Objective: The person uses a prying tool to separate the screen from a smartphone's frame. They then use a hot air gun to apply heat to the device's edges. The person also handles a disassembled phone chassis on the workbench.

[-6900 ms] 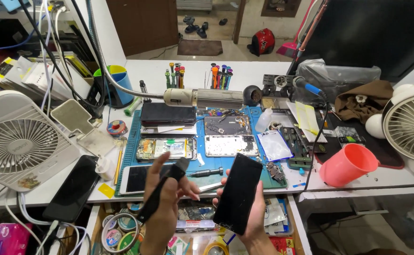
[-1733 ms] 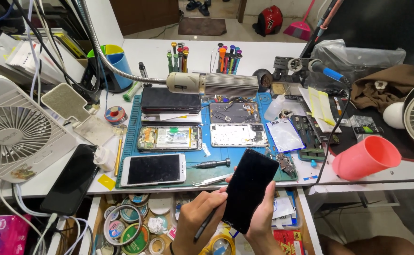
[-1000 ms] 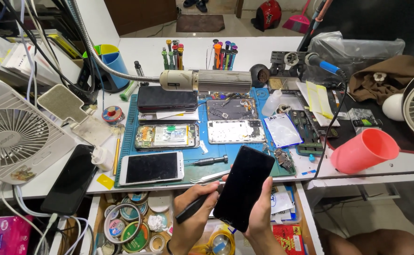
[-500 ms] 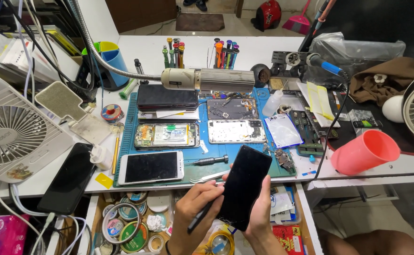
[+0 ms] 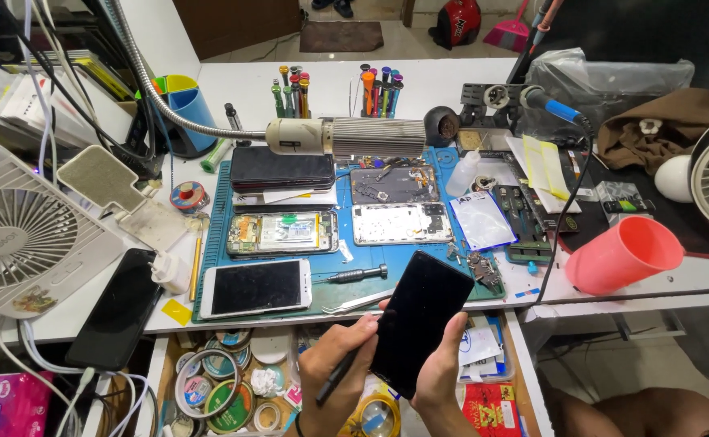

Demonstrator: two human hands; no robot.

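My right hand (image 5: 445, 366) holds a black phone (image 5: 421, 320) with a dark screen, tilted, over the open drawer. My left hand (image 5: 334, 364) grips a thin black pen-like tool (image 5: 344, 364), its upper end at the phone's left edge. Just beyond lies the blue work mat (image 5: 387, 263), carrying a white-framed phone (image 5: 256, 287) face up, a small screwdriver (image 5: 361, 275), tweezers (image 5: 356, 302) and two opened phones (image 5: 281, 233) (image 5: 401, 223).
A white fan (image 5: 23, 235) and a black phone (image 5: 120, 309) sit at the left. A pink cup (image 5: 623, 255) lies at the right. A gooseneck lamp (image 5: 346, 136) hangs over the mat. The drawer (image 5: 233, 380) holds tape rolls.
My left hand no longer holds the dark strip seen at first; a white-framed phone now lies on the mat. Lately the pen-like tool shifted slightly along the phone's left edge.
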